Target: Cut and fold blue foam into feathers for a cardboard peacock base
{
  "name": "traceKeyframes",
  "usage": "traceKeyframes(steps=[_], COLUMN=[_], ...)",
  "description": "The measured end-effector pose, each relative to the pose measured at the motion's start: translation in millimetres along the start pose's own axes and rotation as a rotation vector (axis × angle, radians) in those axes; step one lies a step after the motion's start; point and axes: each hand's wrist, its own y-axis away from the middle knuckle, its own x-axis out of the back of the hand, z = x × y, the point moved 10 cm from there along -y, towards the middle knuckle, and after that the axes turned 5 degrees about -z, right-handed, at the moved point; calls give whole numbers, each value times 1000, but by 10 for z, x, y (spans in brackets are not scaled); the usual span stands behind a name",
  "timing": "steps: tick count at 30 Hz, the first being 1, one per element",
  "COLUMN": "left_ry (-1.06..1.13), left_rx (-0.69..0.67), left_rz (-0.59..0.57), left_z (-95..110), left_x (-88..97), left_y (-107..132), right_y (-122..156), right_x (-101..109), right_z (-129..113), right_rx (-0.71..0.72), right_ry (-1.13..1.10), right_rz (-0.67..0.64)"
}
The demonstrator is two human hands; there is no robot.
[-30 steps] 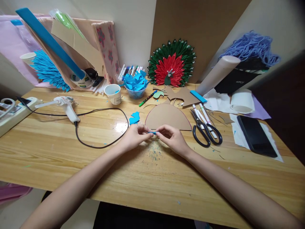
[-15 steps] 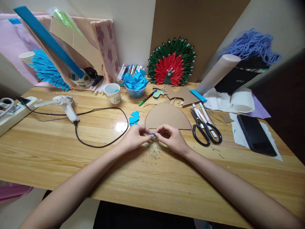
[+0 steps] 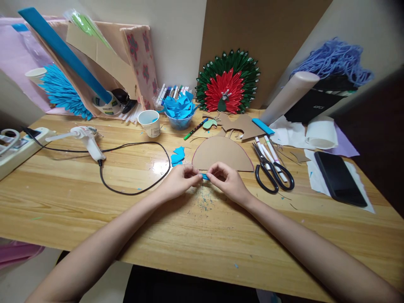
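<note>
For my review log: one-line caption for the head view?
Left hand and right hand pinch a blue paper piece near a cardboard semicircle on a wooden table.

Two bare arms reach forward from the lower corners and angle inward, meeting at the centre. The left forearm [image 3: 104, 244] and right forearm [image 3: 309, 248] lie low and nearly straight. The left hand [image 3: 178, 182] and right hand [image 3: 229, 182] face each other, knuckles up and fingers curled. Each hand's thumb and fingertips [image 3: 197, 176] are pinched closed, and the two hands nearly touch.
</note>
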Motion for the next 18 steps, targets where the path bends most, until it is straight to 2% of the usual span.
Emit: traceKeyframes(steps=[11,15,18], left_ry=[-18,50,105], left_rx=[-55,-22,34], left_rz=[78,88,134], left_z=[48,15,-6], left_x=[112,124,220], left_y=[8,-1,0], right_y=[-9,-7,-7], right_x=[10,-3,-17], right_z=[-3,-13,-21], right_rx=[2,-6,-2], right_ry=[-8,-18,-23], right_rz=[20,22,13])
